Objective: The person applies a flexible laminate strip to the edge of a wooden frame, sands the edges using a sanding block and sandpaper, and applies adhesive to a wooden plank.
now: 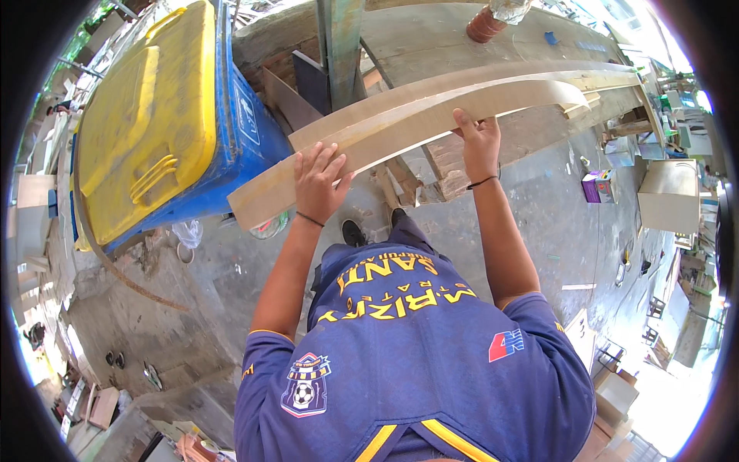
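A long, pale wooden strip (385,144) slants across in front of me, its left end lower and closer. My left hand (317,185) lies over its left part, fingers across the broad face towards the upper edge and thumb by the lower edge. Further right, my right hand (479,148) grips the strip's lower edge, thumb on the face and the other fingers partly hidden. Just behind runs a second pale strip (362,115), close along the first. Both lie over a wooden workbench top (531,146).
A blue bin (231,115) with a yellow lid (146,115) stands at left. A metal post (339,54) rises beyond the strips. On the bench is a reddish-brown cylinder (485,25). At right, a purple box (598,187) and a pale wooden box (668,194) stand on the concrete floor.
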{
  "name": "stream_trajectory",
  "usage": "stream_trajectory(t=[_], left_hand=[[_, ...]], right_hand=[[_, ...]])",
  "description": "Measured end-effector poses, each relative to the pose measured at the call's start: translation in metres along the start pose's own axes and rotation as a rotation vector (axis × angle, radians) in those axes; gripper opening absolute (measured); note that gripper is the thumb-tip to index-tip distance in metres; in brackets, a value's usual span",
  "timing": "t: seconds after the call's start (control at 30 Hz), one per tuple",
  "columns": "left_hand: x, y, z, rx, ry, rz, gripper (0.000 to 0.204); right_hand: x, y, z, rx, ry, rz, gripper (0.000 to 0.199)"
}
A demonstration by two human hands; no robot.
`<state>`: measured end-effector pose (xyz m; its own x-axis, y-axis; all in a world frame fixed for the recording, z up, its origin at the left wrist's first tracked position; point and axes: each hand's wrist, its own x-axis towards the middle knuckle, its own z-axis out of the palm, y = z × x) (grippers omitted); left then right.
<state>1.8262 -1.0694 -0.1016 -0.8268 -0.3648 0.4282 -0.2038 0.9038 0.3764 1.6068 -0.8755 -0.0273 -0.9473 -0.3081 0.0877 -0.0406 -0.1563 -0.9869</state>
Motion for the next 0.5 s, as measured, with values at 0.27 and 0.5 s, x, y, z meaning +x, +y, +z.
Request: stream_trajectory(t=[0.27, 0.5], left_hand=[[0.004, 0.004, -0.001, 0.042, -0.028, -0.009, 0.033], [0.001, 0.016, -0.006, 0.094, -0.089, -0.110, 0.032]], right_hand=[[0.082, -0.050, -0.052, 0.566, 0.039, 0.092, 0.028], [0.134, -0.077, -0.130, 0.370, -0.034, 0.073, 0.037]])
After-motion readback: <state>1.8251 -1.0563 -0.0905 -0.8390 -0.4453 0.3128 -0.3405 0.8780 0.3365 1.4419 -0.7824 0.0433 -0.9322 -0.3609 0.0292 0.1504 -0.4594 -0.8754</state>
